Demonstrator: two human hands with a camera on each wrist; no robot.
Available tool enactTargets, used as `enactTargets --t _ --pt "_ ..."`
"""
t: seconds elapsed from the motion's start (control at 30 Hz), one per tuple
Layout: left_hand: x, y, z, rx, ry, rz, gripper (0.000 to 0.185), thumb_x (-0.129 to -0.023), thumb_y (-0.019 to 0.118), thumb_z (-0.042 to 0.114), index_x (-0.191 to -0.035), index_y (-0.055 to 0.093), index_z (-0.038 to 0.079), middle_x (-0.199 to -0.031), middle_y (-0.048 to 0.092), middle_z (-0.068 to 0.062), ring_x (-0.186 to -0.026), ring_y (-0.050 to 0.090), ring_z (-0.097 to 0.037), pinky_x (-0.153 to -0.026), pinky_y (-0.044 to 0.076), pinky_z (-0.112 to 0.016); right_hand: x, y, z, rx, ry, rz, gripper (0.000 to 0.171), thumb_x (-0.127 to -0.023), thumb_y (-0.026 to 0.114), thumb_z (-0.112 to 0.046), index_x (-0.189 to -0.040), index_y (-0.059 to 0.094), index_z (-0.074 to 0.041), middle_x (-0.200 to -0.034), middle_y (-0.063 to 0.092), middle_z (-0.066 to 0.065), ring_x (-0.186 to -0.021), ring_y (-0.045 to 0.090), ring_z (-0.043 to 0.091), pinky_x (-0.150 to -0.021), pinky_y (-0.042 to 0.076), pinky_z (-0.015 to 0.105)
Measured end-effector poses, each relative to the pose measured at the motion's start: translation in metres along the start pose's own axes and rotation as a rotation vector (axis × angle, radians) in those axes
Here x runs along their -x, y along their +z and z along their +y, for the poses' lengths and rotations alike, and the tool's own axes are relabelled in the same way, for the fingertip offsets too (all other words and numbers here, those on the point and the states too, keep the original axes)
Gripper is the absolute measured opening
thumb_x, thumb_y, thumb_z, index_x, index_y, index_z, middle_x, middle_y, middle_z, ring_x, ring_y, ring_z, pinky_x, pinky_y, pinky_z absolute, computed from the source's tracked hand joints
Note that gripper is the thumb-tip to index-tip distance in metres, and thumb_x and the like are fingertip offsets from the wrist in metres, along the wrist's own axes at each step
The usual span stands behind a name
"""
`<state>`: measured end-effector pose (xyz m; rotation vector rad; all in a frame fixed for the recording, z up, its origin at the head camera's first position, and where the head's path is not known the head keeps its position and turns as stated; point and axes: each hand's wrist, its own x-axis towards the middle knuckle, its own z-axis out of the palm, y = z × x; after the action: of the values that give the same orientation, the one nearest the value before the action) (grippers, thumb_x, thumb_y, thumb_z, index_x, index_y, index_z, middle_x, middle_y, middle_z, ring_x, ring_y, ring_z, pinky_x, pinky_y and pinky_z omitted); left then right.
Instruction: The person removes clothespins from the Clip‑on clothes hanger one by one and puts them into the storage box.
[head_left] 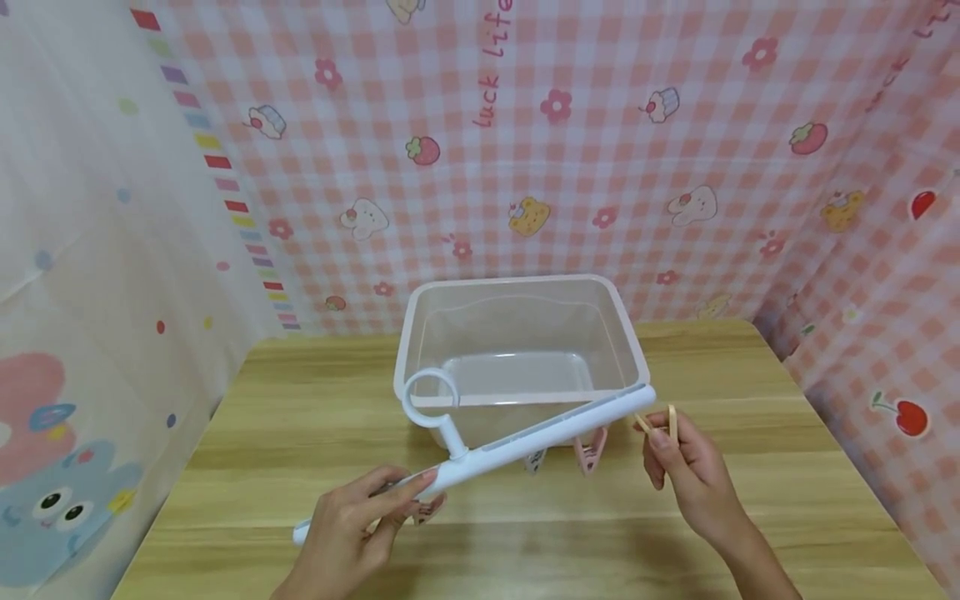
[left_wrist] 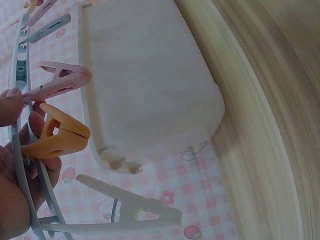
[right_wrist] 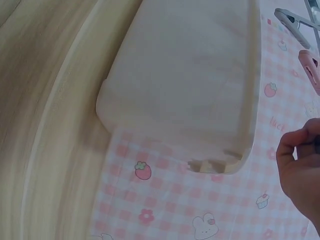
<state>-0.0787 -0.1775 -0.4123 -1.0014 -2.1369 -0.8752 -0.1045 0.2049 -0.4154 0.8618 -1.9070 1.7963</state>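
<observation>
My left hand [head_left: 360, 517] grips a pale blue clip hanger [head_left: 540, 429] near its left part, and the bar slants up to the right. Its round hook [head_left: 411, 404] stands up from the middle. Along the bar in the left wrist view hang a white clip [left_wrist: 145, 205], an orange clip [left_wrist: 65, 137], a pink clip [left_wrist: 60, 82] and a grey-blue clip [left_wrist: 50, 27]. At the bar's right end, my right hand [head_left: 693, 475] pinches a yellow-orange clip [head_left: 672, 423] between thumb and fingers. Whether this clip is joined to the bar cannot be made out.
Behind the hanger, a translucent white plastic bin [head_left: 405, 358] stands on the wood-grain table [head_left: 300, 417]. The bar overlaps its front rim in the head view. A pink checked cloth [head_left: 480, 167] hangs at the back, with patterned cloth at both sides.
</observation>
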Motion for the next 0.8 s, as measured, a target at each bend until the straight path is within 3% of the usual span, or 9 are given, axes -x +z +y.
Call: enactTargets --t 0.07,0.2,0.3,0.37,0.47,0.57,0.67,0.8 --pt "0.0008 0.0002 -0.0001 0.0 -0.003 0.0 0.031 -0.105 0.056 0.029 -0.127 0.073 0.016 -0.09 0.07 0.001 -0.064 0.048 0.005 -0.058 0.033 -0.001 0.0005 0.0009 -0.0002 0.04 -0.017 0.022 0.043 -0.098 0.033 0.02 -0.112 0.06 -0.009 -0.061 0.043 0.005 -0.052 0.041 0.012 -0.049 0.031 0.028" --pt "0.0015 0.0006 -0.0001 0.007 -0.008 -0.002 0.029 -0.102 0.061 0.024 -0.129 0.072 0.017 -0.09 0.07 0.0 -0.064 0.048 0.003 -0.058 0.033 -0.002 0.0016 0.0015 -0.001 0.194 -0.032 0.066 0.037 -0.097 0.038 0.021 -0.108 0.061 -0.006 -0.06 0.043 0.003 -0.051 0.041 0.009 -0.047 0.032 0.024" --pt "0.0017 0.0018 0.0003 0.02 -0.005 -0.01 0.031 -0.104 0.058 0.023 -0.131 0.07 0.017 -0.091 0.071 -0.001 -0.064 0.051 0.003 -0.057 0.036 -0.003 0.0021 0.0012 -0.0005 0.318 -0.075 0.095 0.024 -0.095 0.044 0.021 -0.102 0.06 0.004 -0.059 0.043 0.001 -0.05 0.04 0.005 -0.045 0.033 0.019" --pt "0.0021 0.0027 0.0002 0.022 -0.002 -0.015 0.035 -0.107 0.049 0.03 -0.133 0.069 0.017 -0.092 0.071 -0.001 -0.064 0.051 0.003 -0.056 0.036 -0.003 0.0023 0.0006 0.0003 0.398 -0.105 0.113 0.015 -0.094 0.048 0.018 -0.099 0.06 0.01 -0.059 0.043 0.0 -0.051 0.039 0.0 -0.044 0.032 0.015" --pt "0.0025 0.0033 0.0002 0.036 -0.003 -0.023 0.035 -0.106 0.05 0.029 -0.134 0.068 0.017 -0.092 0.071 -0.002 -0.065 0.051 0.004 -0.055 0.035 -0.003 0.0024 -0.0003 0.0003 0.528 -0.139 0.14 0.007 -0.096 0.054 0.011 -0.097 0.061 0.011 -0.06 0.043 -0.002 -0.054 0.035 -0.006 -0.045 0.03 0.012" --pt "0.0029 0.0032 -0.0005 0.039 -0.004 -0.028 0.035 -0.104 0.055 0.026 -0.135 0.068 0.016 -0.093 0.071 -0.002 -0.064 0.049 0.005 -0.054 0.034 -0.002 0.0019 -0.0013 -0.0004 0.64 -0.171 0.151 0.016 -0.102 0.055 -0.004 -0.095 0.062 0.009 -0.062 0.043 -0.004 -0.058 0.032 -0.009 -0.045 0.029 0.011" --pt "0.0031 0.0035 -0.0009 0.041 -0.004 -0.028 0.035 -0.105 0.053 0.028 -0.135 0.067 0.016 -0.094 0.071 -0.002 -0.065 0.052 0.004 -0.055 0.036 -0.002 0.0005 -0.0027 -0.0006 0.718 -0.213 0.152 0.037 -0.108 0.049 -0.026 -0.092 0.061 0.006 -0.063 0.045 -0.005 -0.059 0.032 -0.009 -0.045 0.029 0.011" --pt "0.003 0.004 -0.0012 0.047 -0.002 -0.025 0.036 -0.105 0.051 0.029 -0.134 0.068 0.015 -0.095 0.071 -0.004 -0.068 0.059 0.001 -0.057 0.042 -0.004 -0.0015 -0.0032 0.0001 0.787 -0.274 0.177 0.054 -0.108 0.043 -0.042 -0.087 0.059 0.005 -0.063 0.045 -0.004 -0.059 0.033 -0.006 -0.045 0.028 0.014"
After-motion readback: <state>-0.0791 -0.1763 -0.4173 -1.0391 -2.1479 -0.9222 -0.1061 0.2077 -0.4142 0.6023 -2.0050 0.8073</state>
